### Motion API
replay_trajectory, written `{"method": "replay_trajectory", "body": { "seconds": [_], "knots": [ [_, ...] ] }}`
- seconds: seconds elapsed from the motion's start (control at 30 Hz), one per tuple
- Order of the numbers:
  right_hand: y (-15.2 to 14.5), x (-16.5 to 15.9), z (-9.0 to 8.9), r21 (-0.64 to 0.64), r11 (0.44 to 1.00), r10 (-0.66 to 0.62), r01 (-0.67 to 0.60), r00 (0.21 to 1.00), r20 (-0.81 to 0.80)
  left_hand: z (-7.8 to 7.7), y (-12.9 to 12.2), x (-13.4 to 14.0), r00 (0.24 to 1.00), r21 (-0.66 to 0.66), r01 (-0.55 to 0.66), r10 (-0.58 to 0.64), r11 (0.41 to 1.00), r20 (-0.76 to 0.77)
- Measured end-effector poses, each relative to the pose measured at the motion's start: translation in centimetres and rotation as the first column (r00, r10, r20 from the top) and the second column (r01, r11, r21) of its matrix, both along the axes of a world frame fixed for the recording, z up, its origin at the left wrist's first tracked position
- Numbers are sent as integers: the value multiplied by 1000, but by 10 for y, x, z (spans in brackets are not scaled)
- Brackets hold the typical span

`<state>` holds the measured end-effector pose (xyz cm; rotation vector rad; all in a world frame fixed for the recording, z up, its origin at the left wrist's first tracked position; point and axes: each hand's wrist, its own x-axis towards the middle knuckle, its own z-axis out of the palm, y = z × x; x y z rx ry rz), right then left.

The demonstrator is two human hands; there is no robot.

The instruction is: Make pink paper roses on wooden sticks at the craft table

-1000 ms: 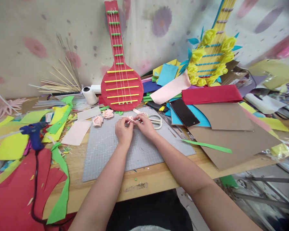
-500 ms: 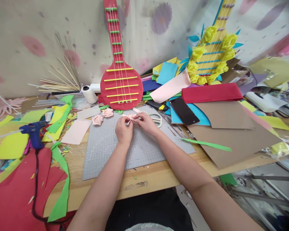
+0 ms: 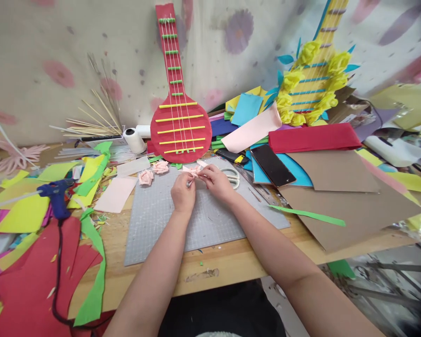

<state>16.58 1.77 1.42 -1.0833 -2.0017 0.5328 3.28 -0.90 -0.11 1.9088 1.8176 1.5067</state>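
Both my hands meet over the far part of a grey cutting mat (image 3: 154, 234). My left hand (image 3: 183, 191) is closed on a pale pink paper flower (image 3: 192, 171), pinching it from below. The fingers of my right hand (image 3: 215, 182) pinch the same flower's right side. Two finished-looking pink paper roses (image 3: 146, 177) lie to the left at the mat's far edge. White-handled scissors (image 3: 232, 177) rest just right of my right hand, their blades partly hidden. Behind the flower stands a red paper lute (image 3: 181, 133) with yellow and green bars and white strings.
A blue hot glue gun (image 3: 58, 196) sits at left among yellow, green and red paper scraps. A black phone (image 3: 272, 164), brown cardboard (image 3: 326, 215) and a red paper roll (image 3: 314, 137) lie at right. A yellow instrument with paper flowers (image 3: 310, 89) leans behind.
The whole view has shifted slightly, so things sit a little further right and lower. My hands still hold the pink flower, and its petals show more above my fingers.
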Motion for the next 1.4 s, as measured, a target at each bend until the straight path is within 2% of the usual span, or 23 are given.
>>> {"method": "replay_trajectory", "body": {
  "seconds": [0.23,0.6,0.8,0.97,1.4],
  "knots": [
    [-2,1,1,6,998,67,-68,997,47,1,2,-1,1000,-27,-25,24,999,-12],
    [-5,1,5,-9,996,-93,94,991,94,1,3,0,1000,-41,-5,5,999,18],
    [-5,-3,4,-15,992,-123,128,975,184,-1,3,1,991,3,-15,15,1000,134],
    [-1,-7,-2,-26,994,-99,106,973,210,-1,2,4,987,18,-75,71,997,147],
    [-1,-6,-2,-11,999,-35,36,990,138,0,2,5,988,19,4,-7,1000,154]
  ]
}}
